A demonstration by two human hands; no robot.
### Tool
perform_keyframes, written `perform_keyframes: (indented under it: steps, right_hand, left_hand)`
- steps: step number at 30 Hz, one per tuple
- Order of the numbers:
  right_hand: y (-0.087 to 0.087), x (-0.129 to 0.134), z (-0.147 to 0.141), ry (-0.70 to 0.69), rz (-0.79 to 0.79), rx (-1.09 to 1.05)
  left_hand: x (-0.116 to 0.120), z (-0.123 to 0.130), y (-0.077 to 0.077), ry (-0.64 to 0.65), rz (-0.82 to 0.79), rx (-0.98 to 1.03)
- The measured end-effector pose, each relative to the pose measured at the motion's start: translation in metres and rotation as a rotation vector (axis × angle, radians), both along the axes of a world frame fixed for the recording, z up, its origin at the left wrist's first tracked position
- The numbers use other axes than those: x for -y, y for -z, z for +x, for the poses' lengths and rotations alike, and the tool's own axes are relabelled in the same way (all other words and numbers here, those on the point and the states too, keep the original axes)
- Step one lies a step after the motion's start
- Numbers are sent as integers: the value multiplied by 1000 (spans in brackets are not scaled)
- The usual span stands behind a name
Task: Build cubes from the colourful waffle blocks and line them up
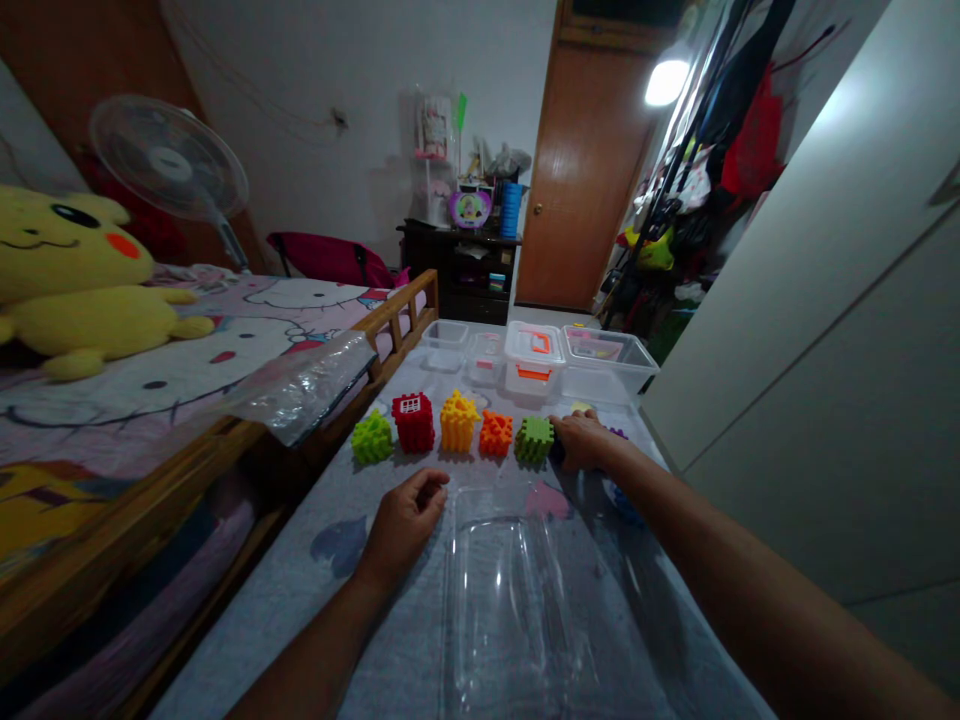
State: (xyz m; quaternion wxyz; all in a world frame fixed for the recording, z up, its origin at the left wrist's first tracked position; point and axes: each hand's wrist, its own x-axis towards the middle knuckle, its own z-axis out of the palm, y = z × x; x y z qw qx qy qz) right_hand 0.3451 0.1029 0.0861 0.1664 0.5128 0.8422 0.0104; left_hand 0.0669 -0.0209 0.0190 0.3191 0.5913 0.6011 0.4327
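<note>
My right hand (581, 442) reaches to the right end of a row of toy block cubes, its fingers closed on a dark block (557, 452) that they mostly hide. Just left of it stands a green cube (534, 441). Further left come an orange cube (496, 433), a taller yellow stack (458, 422), a taller red stack (414, 423) and a lime green cube (372, 437). Nearer to me, my left hand (405, 520) rests on the table with fingers loosely bent and nothing in it. Beside it lies a clear plastic container (499, 600).
Several clear plastic boxes stand at the back, among them a lidded box (534, 358) with orange clasps. Blue pieces (624, 500) lie partly behind my right forearm. A wooden bed rail (300, 440) borders the left side; a white cabinet (817, 330) stands at the right.
</note>
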Motion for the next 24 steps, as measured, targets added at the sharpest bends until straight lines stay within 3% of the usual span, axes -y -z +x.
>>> perform_keyframes:
  steps: [14, 19, 24]
  right_hand:
    - [-7, 3, 2, 22, 56, -25]
    - [-24, 1, 8, 57, 93, -50]
    - [-55, 9, 8, 81, 157, -93]
  left_hand:
    - [1, 0, -2, 14, -6, -6]
    - [1, 0, -1, 20, -13, -7]
    - [1, -1, 1, 38, -20, 12]
